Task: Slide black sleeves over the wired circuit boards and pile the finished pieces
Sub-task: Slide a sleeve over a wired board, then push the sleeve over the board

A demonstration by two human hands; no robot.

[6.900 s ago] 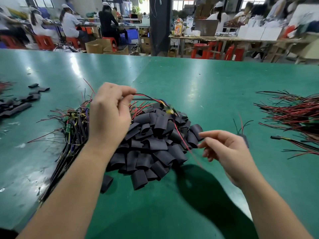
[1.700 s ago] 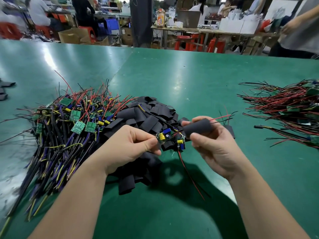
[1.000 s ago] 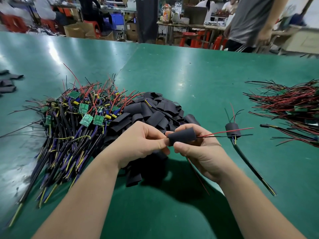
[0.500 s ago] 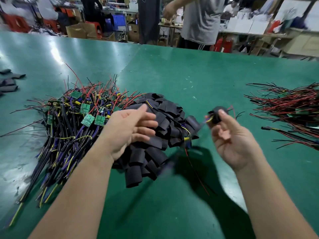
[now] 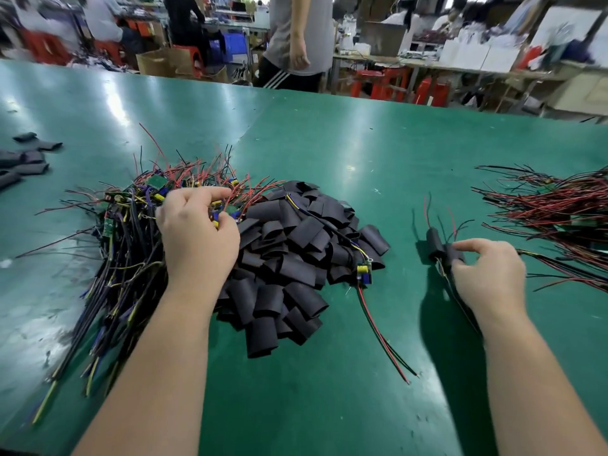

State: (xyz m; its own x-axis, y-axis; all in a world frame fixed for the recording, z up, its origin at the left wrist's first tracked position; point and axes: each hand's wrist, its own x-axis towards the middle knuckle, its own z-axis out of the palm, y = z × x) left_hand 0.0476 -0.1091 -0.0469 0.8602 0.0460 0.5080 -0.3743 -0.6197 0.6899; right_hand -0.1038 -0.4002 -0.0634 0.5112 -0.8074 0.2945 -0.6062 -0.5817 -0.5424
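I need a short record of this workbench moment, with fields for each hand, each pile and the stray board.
left hand: fingers curled into the wired boards pile; grip unclear
right hand: pinches one of two finished pieces on the table
black sleeves: heap in the middle
stray board: unsleeved, at the heap's right edge
wire bundle: far right
spare sleeves: far left

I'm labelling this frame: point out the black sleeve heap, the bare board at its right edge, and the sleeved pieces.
black sleeve heap [image 5: 289, 258]: head view, a sleeve mid-heap.
bare board [image 5: 363, 269]: head view, its yellow component.
sleeved pieces [image 5: 435, 242]: head view, left piece's sleeve.
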